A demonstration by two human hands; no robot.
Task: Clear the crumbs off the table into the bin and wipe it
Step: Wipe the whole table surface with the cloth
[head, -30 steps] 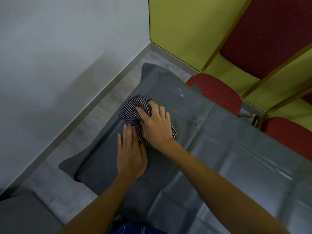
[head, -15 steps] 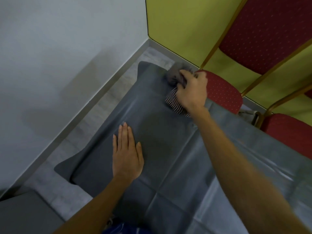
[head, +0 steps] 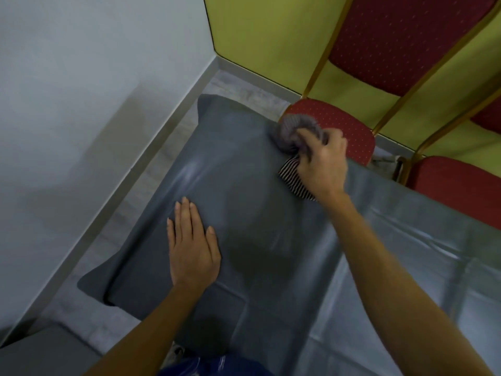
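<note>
Denim-blue fabric (head: 214,366) sits at the bottom edge, cut off by the frame, and both bare forearms reach out from it over the table (head: 271,213). The table is covered by a grey plastic sheet (head: 379,267), glossy and marked with fold creases. The sheet's corners droop over the near-left and far-left ends, and a pale shiny streak lies on its left part.

On the near-left part of the table, the left hand (head: 192,251) lies palm down. Its fingers are straight and close together, pressing flat on the sheet and holding nothing.

Farther out, at the table's far edge, the right hand (head: 322,164) has its fingers curled round a bunched cloth (head: 294,179). The cloth has narrow black and white stripes. A striped tail pokes out under the wrist and lies on the sheet. The wad ahead of the fingers is smeared by motion into a grey lump, so its stripes are lost there. Whether that lump rests on the sheet or hangs past the edge cannot be told.

Just beyond the cloth stands a red chair (head: 344,123) with a gold frame. A second chair (head: 458,185) stands to its right, partly hidden by the table. Both are backed by a yellow-green wall (head: 257,36), and a pale grey wall (head: 81,90) closes the left side.
</note>
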